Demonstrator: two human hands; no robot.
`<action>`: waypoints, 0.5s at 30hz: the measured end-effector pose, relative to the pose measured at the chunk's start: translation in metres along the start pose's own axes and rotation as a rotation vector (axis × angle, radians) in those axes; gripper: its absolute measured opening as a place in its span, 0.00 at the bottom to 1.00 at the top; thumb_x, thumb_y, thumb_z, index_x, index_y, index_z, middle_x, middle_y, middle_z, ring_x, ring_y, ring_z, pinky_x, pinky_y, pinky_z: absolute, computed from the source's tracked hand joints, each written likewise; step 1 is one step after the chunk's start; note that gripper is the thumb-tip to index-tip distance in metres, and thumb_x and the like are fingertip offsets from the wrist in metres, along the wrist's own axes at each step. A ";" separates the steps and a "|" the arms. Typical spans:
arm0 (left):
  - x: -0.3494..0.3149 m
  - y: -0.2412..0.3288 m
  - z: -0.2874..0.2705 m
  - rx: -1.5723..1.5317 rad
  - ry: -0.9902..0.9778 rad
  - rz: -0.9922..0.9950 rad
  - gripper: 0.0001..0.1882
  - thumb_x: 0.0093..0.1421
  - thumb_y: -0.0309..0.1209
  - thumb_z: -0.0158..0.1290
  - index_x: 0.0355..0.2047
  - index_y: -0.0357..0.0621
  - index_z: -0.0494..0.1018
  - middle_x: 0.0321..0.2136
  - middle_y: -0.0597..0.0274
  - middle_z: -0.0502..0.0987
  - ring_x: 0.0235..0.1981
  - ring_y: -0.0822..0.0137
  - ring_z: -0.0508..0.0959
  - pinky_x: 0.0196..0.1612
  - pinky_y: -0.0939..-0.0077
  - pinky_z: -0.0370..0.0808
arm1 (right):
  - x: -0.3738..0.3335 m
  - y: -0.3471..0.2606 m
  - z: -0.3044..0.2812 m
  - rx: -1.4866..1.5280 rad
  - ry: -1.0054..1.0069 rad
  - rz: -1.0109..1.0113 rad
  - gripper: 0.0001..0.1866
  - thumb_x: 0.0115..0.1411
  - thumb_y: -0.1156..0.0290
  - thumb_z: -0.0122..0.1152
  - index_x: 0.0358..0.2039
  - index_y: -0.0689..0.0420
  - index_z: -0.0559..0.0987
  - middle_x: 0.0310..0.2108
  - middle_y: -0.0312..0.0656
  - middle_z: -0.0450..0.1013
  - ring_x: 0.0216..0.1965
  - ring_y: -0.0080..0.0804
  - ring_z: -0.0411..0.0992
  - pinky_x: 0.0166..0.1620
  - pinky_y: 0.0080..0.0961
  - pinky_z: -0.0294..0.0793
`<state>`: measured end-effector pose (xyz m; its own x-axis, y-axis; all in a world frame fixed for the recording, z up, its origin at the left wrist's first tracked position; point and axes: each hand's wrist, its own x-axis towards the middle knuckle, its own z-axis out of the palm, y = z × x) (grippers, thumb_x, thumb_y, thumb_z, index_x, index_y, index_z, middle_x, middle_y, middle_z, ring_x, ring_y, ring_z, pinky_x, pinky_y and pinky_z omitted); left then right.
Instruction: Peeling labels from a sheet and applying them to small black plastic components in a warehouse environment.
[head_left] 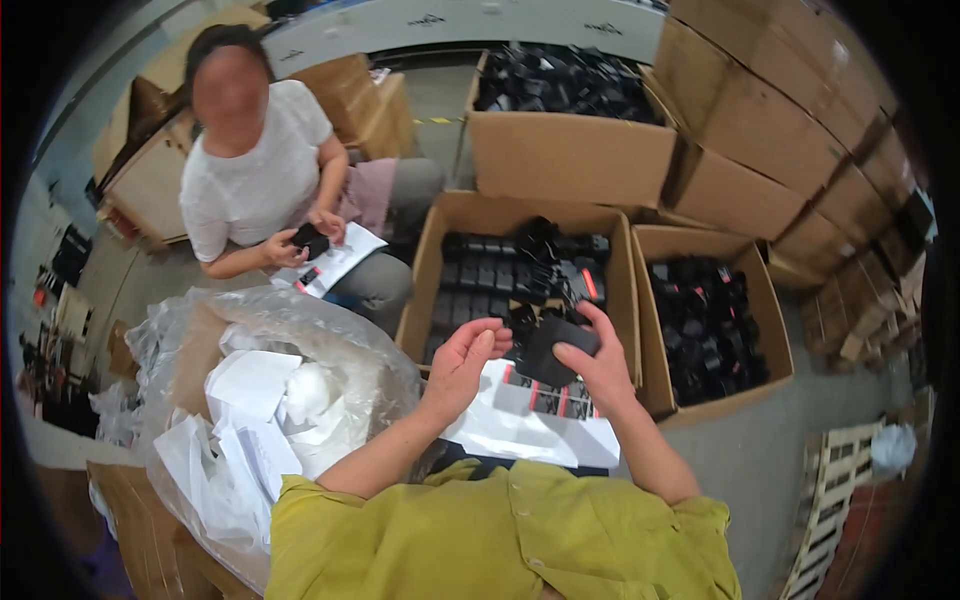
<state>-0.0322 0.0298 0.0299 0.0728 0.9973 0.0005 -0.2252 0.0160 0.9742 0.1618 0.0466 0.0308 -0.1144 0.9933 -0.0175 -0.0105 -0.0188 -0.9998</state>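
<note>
My right hand (602, 362) grips a black box-shaped device (552, 352), thumb across its face and fingers around the far edge. Close to its left side is my left hand (463, 368), thumb and fingertips pinched together; whatever may be between them is too small to make out. Below both hands, a white sheet with black-and-red labels (548, 400) lies across my lap. Just beyond stands an open carton (415, 310) with rows of similar black devices (480, 270), some lying loose with cables on top.
A second carton (655, 385) of black devices stands at right, and a larger one (570, 155) behind. Stacked boxes (760, 90) line the far right. At left sits a plastic-lined box (190, 345) of crumpled paper. A co-worker (262, 170) holds a black device and label sheet.
</note>
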 end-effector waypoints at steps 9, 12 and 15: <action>-0.008 -0.004 0.020 -0.142 -0.178 -0.166 0.17 0.60 0.34 0.45 0.45 0.36 0.65 0.37 0.65 0.72 0.37 0.79 0.68 0.43 0.85 0.64 | 0.003 0.003 0.013 -0.067 -0.059 -0.072 0.42 0.44 0.65 0.66 0.54 0.62 0.53 0.38 0.42 0.64 0.39 0.25 0.64 0.41 0.22 0.65; -0.008 -0.007 0.011 -0.164 -0.093 -0.073 0.15 0.60 0.33 0.43 0.43 0.36 0.66 0.36 0.67 0.72 0.37 0.79 0.69 0.43 0.84 0.64 | -0.001 -0.016 0.001 -0.052 0.078 -0.328 0.17 0.47 0.72 0.62 0.37 0.59 0.68 0.39 0.39 0.63 0.39 0.23 0.64 0.40 0.20 0.65; -0.009 -0.012 0.009 -0.153 -0.067 -0.063 0.14 0.61 0.33 0.43 0.42 0.37 0.66 0.35 0.67 0.72 0.35 0.79 0.69 0.41 0.85 0.65 | -0.018 -0.034 0.009 0.255 -0.212 -0.142 0.04 0.51 0.79 0.56 0.25 0.60 0.70 0.28 0.34 0.67 0.30 0.16 0.66 0.32 0.14 0.65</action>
<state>-0.0215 0.0202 0.0206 0.1544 0.9872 -0.0392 -0.3632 0.0936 0.9270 0.1554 0.0281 0.0652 -0.2976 0.9427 0.1509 -0.2854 0.0630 -0.9563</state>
